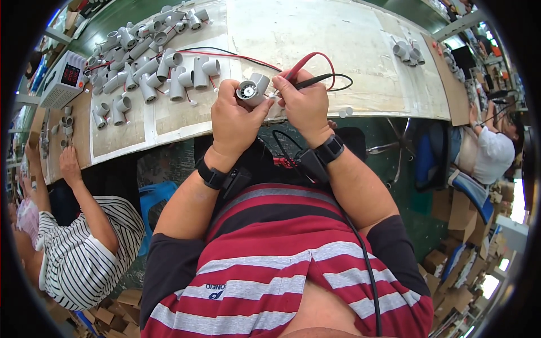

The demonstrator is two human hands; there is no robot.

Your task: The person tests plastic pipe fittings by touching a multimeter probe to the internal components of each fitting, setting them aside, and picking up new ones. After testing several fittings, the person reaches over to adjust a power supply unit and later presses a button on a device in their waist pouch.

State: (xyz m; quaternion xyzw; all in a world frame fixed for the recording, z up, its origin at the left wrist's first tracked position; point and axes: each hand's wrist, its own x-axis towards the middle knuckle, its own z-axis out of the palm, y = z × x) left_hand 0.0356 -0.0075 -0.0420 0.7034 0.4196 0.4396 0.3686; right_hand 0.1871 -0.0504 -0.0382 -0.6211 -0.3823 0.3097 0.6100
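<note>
The left hand (239, 112) pinches a grey tube (260, 82) between thumb and fingers just over the table's (293, 34) near edge, its fan (248, 90) facing up. Beside it, over the same edge, the right hand (304, 107) is closed around 2 probes, the red probe (297, 67) and the black probe (315, 80). A small white plug (271, 97) shows between the hands; from here I can't tell whether the tips touch it. I'd say this calls for a still tube, fingers clear of the fan, the 2 tips kept from touching each other, and no pull on the plug. The leads (228, 54) cross the table's left half, by a heap of tubes (128, 38); a snag there could tug the probes.
</note>
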